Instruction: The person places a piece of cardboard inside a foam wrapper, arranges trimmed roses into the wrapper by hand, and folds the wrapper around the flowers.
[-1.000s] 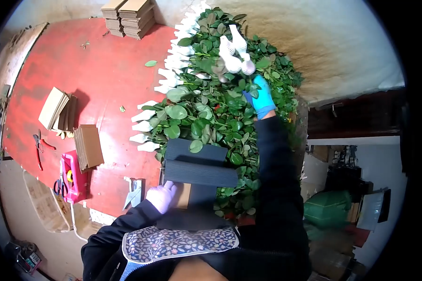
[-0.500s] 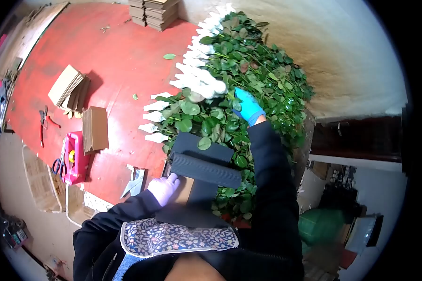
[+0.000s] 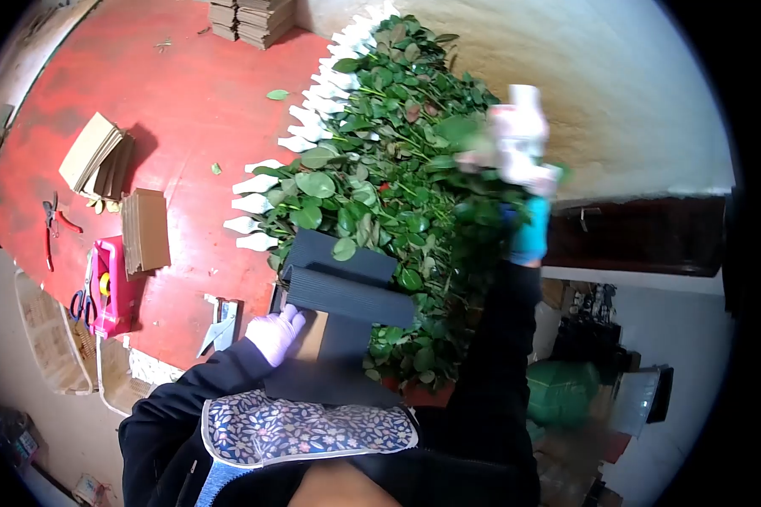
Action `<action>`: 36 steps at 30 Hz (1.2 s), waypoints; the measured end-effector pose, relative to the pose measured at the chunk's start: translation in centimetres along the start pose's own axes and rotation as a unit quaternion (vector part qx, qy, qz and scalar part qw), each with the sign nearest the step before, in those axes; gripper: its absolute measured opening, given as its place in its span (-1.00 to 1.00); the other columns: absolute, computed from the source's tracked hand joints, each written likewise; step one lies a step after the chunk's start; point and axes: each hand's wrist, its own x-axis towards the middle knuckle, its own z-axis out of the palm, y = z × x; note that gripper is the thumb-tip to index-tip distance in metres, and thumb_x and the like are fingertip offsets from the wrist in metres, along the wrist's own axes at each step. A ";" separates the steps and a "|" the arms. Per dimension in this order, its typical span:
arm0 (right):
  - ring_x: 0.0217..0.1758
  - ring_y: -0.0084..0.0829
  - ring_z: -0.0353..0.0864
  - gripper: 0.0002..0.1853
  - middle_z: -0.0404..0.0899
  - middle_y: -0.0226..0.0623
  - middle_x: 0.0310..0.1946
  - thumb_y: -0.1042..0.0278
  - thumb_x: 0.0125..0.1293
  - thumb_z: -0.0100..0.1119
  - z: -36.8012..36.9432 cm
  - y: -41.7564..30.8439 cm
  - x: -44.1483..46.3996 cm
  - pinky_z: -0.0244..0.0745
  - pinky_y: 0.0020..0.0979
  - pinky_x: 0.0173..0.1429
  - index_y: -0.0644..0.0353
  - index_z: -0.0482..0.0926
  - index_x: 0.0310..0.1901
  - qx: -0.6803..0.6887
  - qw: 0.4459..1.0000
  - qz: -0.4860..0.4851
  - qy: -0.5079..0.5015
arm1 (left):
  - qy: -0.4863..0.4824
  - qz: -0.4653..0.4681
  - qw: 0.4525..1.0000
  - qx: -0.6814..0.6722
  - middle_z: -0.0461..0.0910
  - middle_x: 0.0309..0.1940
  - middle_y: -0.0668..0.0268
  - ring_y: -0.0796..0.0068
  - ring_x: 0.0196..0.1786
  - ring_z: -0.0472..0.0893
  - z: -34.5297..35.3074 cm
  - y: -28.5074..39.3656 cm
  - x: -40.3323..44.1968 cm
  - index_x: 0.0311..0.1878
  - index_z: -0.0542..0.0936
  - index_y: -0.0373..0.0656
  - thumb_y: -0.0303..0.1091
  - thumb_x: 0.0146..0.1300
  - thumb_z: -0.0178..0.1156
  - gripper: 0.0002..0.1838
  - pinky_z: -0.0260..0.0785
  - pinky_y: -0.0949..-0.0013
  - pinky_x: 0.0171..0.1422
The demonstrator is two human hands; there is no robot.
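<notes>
My right hand [image 3: 530, 231], in a blue glove, is raised at the right, closed round leafy stems topped with white-netted flower heads [image 3: 522, 139] that are blurred by motion. My left hand [image 3: 274, 335], in a pale purple glove, lies at the near edge of the dark ribbed mat [image 3: 347, 297], its fingers close together on a piece of brown cardboard [image 3: 308, 335]. What it grips, if anything, is hidden. Beyond the mat, a long pile of leafy stems [image 3: 397, 169] has white-netted heads [image 3: 254, 204] along its left side.
On the red table [image 3: 203, 101] are cardboard stacks [image 3: 145, 231], red-handled pliers [image 3: 52, 228], a pink tape dispenser [image 3: 113, 291], scissors [image 3: 83, 302] and a stapler [image 3: 220, 327]. A stained wall [image 3: 626, 110] rises behind the pile. A green bundle [image 3: 562, 393] is at the right.
My right hand first lowered the netted flowers over the pile, then swung up and right with them. My left hand has stayed by the mat. The view has shifted slightly.
</notes>
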 end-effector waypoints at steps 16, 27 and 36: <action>-0.10 -0.46 0.62 -0.71 0.64 -0.32 -0.08 0.28 0.48 0.03 -6.3 -14.1 -6.1 0.55 -0.40 -0.04 0.22 0.54 0.11 -0.099 0.991 -0.071 0.053 | 0.015 0.022 0.998 0.056 0.43 0.01 0.06 0.02 -0.29 0.60 0.7 -0.2 0.1 -0.06 0.46 -0.17 -0.12 0.11 0.32 -0.56 0.48 0.01 -0.27; -0.25 -0.50 0.59 -0.77 0.61 -0.39 -0.24 0.42 0.42 0.00 -8.4 -12.6 -5.8 0.51 -0.48 -0.17 0.22 0.57 0.02 -0.231 0.969 0.070 -0.054 | -0.015 -0.001 0.996 0.089 0.44 0.02 0.08 0.06 -0.29 0.64 -0.1 0.5 0.3 -0.03 0.47 -0.16 -0.07 0.11 0.33 -0.53 0.51 0.05 -0.29; -0.29 -0.43 0.61 -0.79 0.56 -0.32 -0.39 0.34 0.29 0.11 0.0 -0.3 -14.8 0.47 -0.37 -0.28 0.20 0.60 -0.11 -0.606 0.652 -0.103 -0.445 | 0.142 -0.050 0.987 -0.050 0.60 -0.53 0.13 0.11 -0.41 0.65 2.5 -1.4 0.7 0.08 0.50 -0.16 -0.20 0.28 0.14 -0.64 0.48 0.08 -0.34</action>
